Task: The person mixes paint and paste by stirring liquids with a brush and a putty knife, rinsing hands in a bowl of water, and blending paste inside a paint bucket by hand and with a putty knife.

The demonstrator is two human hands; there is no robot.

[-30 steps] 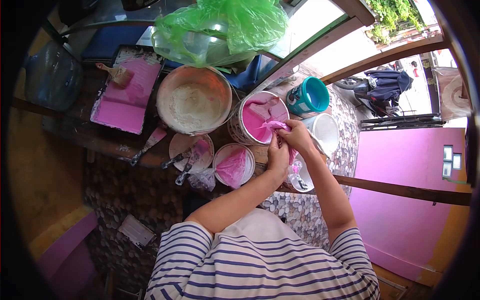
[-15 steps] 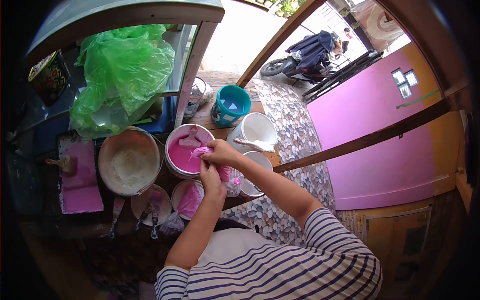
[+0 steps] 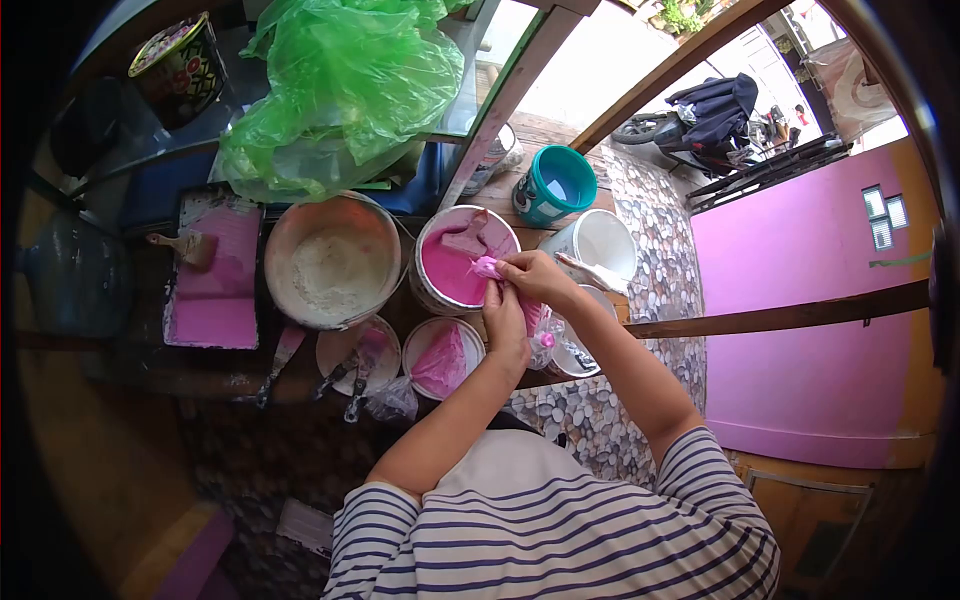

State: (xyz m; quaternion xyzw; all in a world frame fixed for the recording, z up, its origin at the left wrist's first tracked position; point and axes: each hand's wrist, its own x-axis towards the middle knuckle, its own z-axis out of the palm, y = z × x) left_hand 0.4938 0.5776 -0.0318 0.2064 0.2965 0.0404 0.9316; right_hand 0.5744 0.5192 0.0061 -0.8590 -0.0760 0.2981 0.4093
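Note:
Beside the rim of a bucket of pink paint [image 3: 445, 277], both my hands grip a plastic bag [image 3: 487, 267] whose gathered top is smeared pink. My left hand [image 3: 505, 325] pinches it from below, fingers together. My right hand [image 3: 540, 278] is closed on the top from the right side. Most of the bag's pink lower part hangs behind my hands, partly hidden. A wide pink-coated scraper [image 3: 465, 236] rests inside the paint bucket. Just below stands a small tub [image 3: 412, 352] with a pink-stained plastic bag [image 3: 440, 365] in it.
Left are a bucket of whitish powder or paste [image 3: 325, 272] and a paint tray [image 3: 212, 322] with a brush [image 3: 190, 248]. Scrapers [image 3: 362, 365] lie below. A teal bucket [image 3: 555, 195] and white bucket [image 3: 612, 240] stand right. A green plastic bag [image 3: 350, 90] hangs above.
The view has swung left and down, so everything sits farther right and higher. Both hands stay closed on the bag by the paint bucket, with only slight finger movement.

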